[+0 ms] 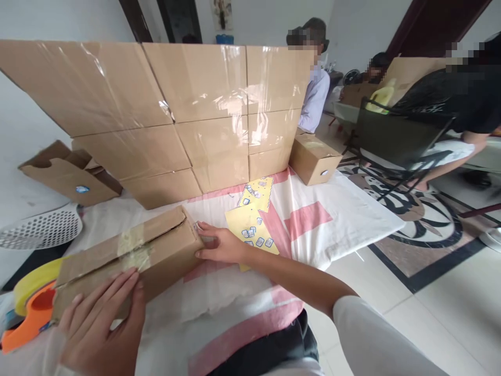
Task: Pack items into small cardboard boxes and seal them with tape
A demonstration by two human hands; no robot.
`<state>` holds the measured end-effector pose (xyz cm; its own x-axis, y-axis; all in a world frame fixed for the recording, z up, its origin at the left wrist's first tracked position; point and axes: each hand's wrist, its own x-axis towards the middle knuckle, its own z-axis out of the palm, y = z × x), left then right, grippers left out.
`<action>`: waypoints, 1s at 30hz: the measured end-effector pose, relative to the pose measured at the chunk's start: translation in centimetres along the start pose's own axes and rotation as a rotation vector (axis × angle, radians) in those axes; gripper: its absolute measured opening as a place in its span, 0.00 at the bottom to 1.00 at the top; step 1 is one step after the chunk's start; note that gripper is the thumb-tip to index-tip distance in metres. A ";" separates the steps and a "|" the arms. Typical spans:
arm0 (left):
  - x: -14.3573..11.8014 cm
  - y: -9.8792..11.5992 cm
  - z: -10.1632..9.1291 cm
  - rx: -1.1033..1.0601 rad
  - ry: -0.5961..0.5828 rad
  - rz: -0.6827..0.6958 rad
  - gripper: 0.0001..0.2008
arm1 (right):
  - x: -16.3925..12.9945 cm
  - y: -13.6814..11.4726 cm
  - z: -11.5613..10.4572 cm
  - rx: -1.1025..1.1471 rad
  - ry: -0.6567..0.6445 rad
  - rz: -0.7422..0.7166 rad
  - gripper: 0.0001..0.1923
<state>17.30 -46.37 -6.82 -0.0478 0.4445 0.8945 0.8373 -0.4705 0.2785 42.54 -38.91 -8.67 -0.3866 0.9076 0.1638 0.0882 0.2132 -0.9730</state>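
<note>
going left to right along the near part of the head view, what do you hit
tape dispenser → left hand → taped box → right hand → yellow sheets → small box

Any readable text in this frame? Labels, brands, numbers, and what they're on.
No text can be read anywhere in the frame.
Yellow sheets: small printed pictures, lettering too small to read.
Folded cardboard piece: round blue sticker, blurred.
Small box at the table's far edge: round sticker, blurred.
Box under the left hand and right hand: only tape, no print visible.
</note>
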 end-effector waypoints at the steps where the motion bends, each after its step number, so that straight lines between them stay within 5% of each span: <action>1: 0.0 0.0 -0.1 -0.014 0.001 -0.008 0.28 | -0.1 0.0 0.1 0.014 0.022 0.013 0.51; 6: 0.1 0.2 -0.2 -0.045 -0.020 -0.028 0.30 | -1.2 -0.7 0.1 0.026 0.079 0.073 0.42; 8: 0.1 0.2 -0.2 -0.050 -0.017 -0.005 0.28 | -0.7 -1.3 -0.3 -0.066 0.065 0.045 0.53; 11: -0.1 0.0 -0.3 -0.052 -0.011 0.036 0.27 | 1.3 -2.3 -1.2 -0.185 -0.139 -0.075 0.77; 13: 0.1 -0.1 -0.5 -0.054 -0.006 0.052 0.24 | 2.6 -2.9 -1.6 -0.196 -0.264 -0.170 0.83; 15: 0.8 -0.1 -0.4 -0.079 0.015 0.055 0.20 | 2.9 -3.4 -1.6 -0.213 -0.256 -0.228 0.83; 20: 4.4 1.7 1.9 -0.169 0.088 0.244 0.17 | -2.5 -4.5 -2.5 -0.294 0.025 -0.233 0.76; 25: 4.4 6.3 7.0 -0.270 0.312 0.400 0.22 | -11.6 -7.7 -6.8 -0.246 0.462 -0.185 0.70; 30: 0.2 8.8 11.3 -0.393 0.076 0.237 0.19 | -21.5 -10.3 -12.4 -0.576 1.053 -0.015 0.68</action>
<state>30.79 -41.80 -8.09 0.0682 0.2394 0.9685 0.5607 -0.8122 0.1613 61.31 -56.09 -0.19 0.5258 0.6965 0.4884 0.5913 0.1135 -0.7984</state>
